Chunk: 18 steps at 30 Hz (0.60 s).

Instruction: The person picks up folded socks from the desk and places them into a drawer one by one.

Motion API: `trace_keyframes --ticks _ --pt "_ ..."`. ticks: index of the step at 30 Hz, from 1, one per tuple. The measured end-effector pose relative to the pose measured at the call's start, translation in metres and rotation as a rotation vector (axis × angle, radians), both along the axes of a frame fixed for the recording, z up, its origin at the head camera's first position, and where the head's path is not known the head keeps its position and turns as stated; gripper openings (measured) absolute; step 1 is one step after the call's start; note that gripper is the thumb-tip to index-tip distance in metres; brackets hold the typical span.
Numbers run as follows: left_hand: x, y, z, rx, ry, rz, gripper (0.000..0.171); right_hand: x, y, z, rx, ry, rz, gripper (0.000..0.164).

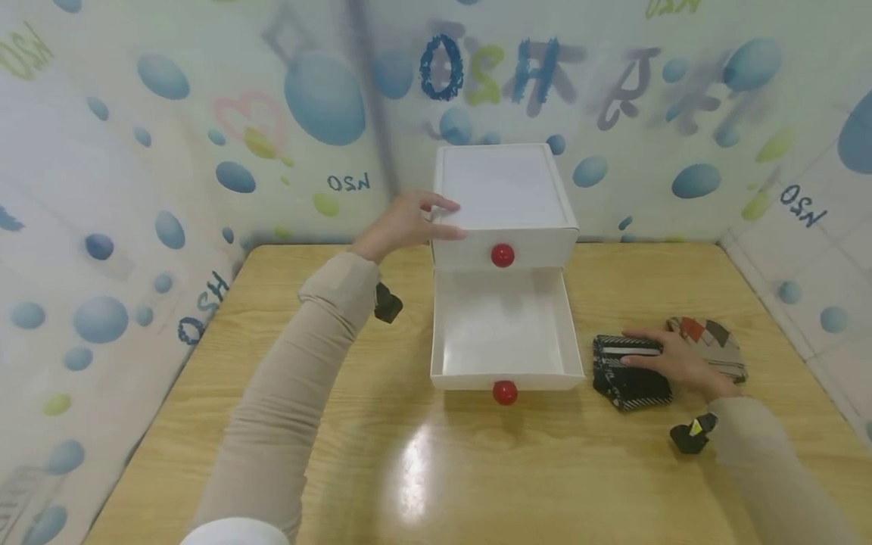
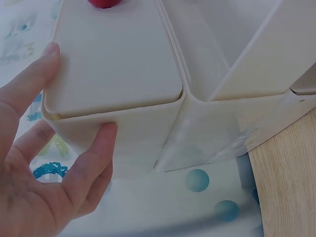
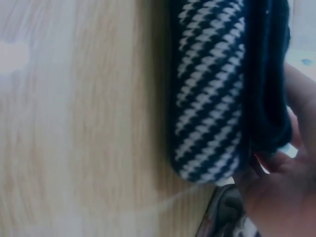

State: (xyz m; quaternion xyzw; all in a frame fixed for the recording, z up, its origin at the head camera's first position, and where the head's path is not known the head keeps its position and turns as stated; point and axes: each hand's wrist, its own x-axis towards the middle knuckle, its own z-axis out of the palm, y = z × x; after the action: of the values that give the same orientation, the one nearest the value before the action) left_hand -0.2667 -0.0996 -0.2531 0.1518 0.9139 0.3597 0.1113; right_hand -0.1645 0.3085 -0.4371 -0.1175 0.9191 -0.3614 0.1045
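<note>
A beige left sleeve (image 1: 275,401) leads my remote view; beyond it, a folded black sock (image 1: 633,386), diagonally striped in white, sits on the wooden table (image 1: 381,469) beside the pulled-out lower drawer (image 1: 504,325); I see the right hand (image 1: 681,362) pinching it between thumb and fingers; the left hand (image 1: 409,223), fingers spread, touches the white drawer unit (image 1: 500,182).

The right hand (image 1: 674,362) hid part of the argyle sock (image 1: 726,344). The top edge cropped the upper red knob (image 2: 104,3) in the left wrist view and the striped sock (image 3: 212,94) in the right's.
</note>
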Motion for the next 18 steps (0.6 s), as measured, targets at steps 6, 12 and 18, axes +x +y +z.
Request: trace_keyframes --ticks 6,12,18 --pt "-0.0008 -0.0002 -0.0008 -0.011 0.024 -0.013 0.053 0.0004 -0.0027 -0.0009 0.066 0.075 -0.016 0.054" --pt "-0.0003 -0.0008 -0.0007 -0.010 0.023 -0.016 0.054 0.0004 -0.0043 -0.0026 0.062 0.098 -0.026 0.053" --pt "0.0015 0.0000 -0.0008 -0.009 0.022 -0.014 0.054 -0.0003 -0.0050 -0.0047 0.054 0.109 -0.038 0.050"
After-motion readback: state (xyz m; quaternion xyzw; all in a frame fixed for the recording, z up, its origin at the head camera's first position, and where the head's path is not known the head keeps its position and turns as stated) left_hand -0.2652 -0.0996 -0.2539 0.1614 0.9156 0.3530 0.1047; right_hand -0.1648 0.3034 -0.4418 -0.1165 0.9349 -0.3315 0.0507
